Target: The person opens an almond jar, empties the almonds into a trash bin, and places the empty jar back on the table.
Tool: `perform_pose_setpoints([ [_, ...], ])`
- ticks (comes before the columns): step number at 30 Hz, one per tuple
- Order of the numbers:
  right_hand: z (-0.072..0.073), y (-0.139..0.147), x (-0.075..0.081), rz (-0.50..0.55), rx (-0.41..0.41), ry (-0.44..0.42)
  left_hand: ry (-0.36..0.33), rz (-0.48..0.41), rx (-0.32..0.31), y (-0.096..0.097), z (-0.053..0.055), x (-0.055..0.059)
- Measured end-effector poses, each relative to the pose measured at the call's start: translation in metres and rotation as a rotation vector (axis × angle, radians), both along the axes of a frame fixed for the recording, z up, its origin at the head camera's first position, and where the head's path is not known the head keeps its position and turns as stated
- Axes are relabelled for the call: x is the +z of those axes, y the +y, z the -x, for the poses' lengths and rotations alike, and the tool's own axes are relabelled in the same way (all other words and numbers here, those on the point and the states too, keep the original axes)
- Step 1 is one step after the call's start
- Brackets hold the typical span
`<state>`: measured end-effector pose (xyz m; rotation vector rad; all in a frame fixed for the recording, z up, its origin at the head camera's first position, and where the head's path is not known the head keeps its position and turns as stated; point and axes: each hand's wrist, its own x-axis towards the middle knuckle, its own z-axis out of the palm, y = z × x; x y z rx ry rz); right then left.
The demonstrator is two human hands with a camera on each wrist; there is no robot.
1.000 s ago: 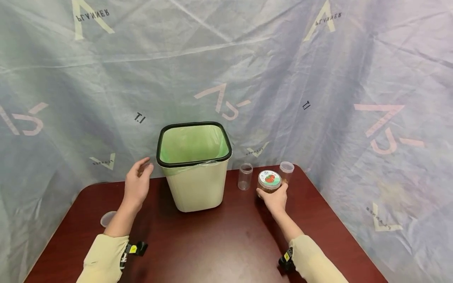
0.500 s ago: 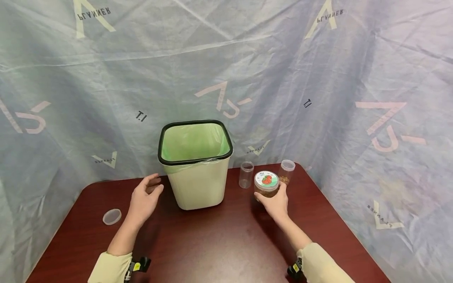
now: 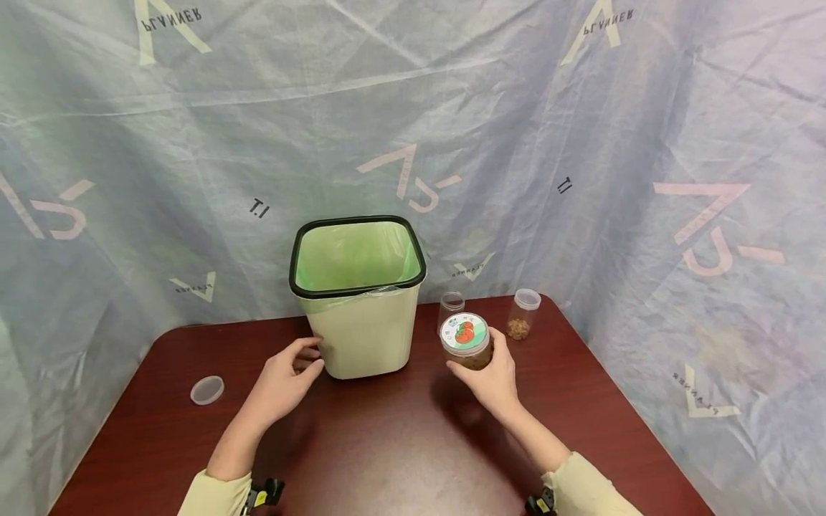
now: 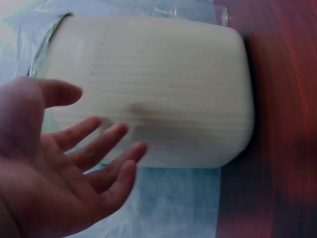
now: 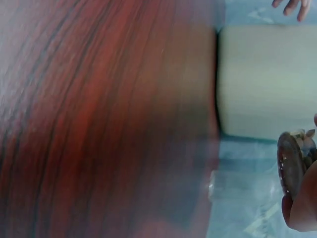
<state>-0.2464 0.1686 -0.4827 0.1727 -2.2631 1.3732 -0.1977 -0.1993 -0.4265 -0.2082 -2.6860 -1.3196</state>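
Note:
My right hand [image 3: 493, 378] grips a clear round jar [image 3: 466, 342] with a tomato picture on its lid and brown contents inside, lifted above the table. In the right wrist view the base of the jar [image 5: 291, 163] shows beside the curled fingers. My left hand [image 3: 289, 380] is at the lower left side of the cream bin [image 3: 368, 337], fingers loosely bent and holding nothing. The left wrist view has that hand [image 4: 74, 163] with spread fingers in front of the bin wall [image 4: 168, 89].
Behind the held jar stands a clear tall jar [image 3: 451, 304], partly hidden. A lidded jar [image 3: 521, 315] with brown pieces is near the back right corner. On the left of the dark red table [image 3: 387, 444] lies a round translucent lid [image 3: 207, 390]. A printed curtain [image 3: 516, 143] hangs behind.
My right hand has carried the tomato-lid jar left, away from the lidded jar and in front of the clear tall one. My left hand has moved right and down, toward the bin.

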Motion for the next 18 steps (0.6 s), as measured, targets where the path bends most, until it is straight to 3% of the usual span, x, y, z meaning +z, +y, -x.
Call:
perform_pose_setpoints([
  [7, -0.014, -0.016, 0.011, -0.05, 0.088, 0.045, -0.053, 0.089, -0.103, 0.012, -0.009, 0.007],
  [13, -0.028, -0.031, 0.016, -0.092, 0.135, 0.068, -0.032, 0.047, -0.202, 0.021, -0.017, 0.013],
  [18, -0.036, -0.043, 0.016, -0.127, 0.178, 0.081, 0.036, 0.068, -0.279, 0.027, -0.021, 0.017],
])
